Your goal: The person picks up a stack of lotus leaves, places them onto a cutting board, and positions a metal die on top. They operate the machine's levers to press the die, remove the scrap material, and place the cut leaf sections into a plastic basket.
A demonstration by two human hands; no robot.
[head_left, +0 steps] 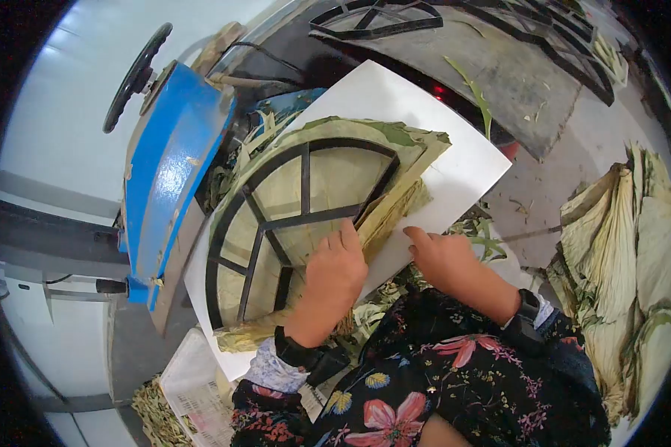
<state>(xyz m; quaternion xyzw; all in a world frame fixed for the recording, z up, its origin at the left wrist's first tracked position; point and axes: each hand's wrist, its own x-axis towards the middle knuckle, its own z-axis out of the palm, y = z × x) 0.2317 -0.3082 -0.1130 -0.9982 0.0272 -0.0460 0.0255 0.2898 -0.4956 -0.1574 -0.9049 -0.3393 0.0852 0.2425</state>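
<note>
Two hands [337, 264], left palm-down over frame [306, 179], right [441, 257] half-curled above board [462, 171]

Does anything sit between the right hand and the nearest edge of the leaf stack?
Nothing visible does: only bare white board shows between the right hand and the leaf stack. On top, though, the black frame lies over the leaves, with the left hand at its edge.

Grey floor [531, 200], littered; pale surface [63, 141] leftward — wall, perhaps.
</note>
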